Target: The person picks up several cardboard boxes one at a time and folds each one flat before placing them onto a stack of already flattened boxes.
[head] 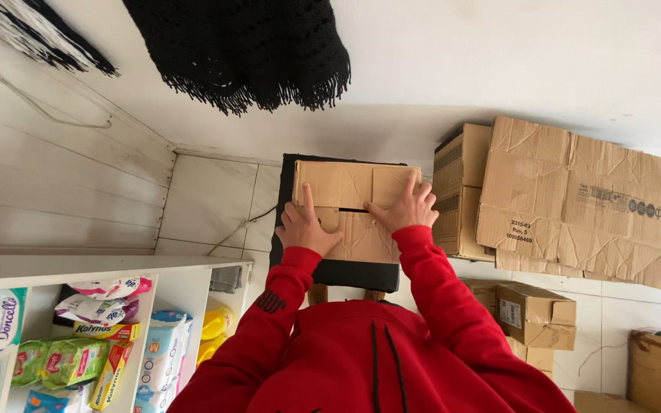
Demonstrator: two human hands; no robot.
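Observation:
A small brown cardboard box [346, 183] lies on a black padded stool [357, 274] in front of me. Both my hands rest on its top flaps. My left hand [305, 228] presses the left side of the lower flap, thumb pointing away from me. My right hand [405, 208] lies flat with fingers spread across the seam between the flaps. Neither hand grips anything. My red sleeves [430, 283] and red hooded top fill the lower middle of the view.
A large creased flattened carton [575, 203] leans on stacked cardboard boxes [460, 191] to the right, with smaller boxes [533, 313] below. A white shelf unit [181, 294] on the left holds packaged goods. A black fringed cloth [246, 53] hangs at the top.

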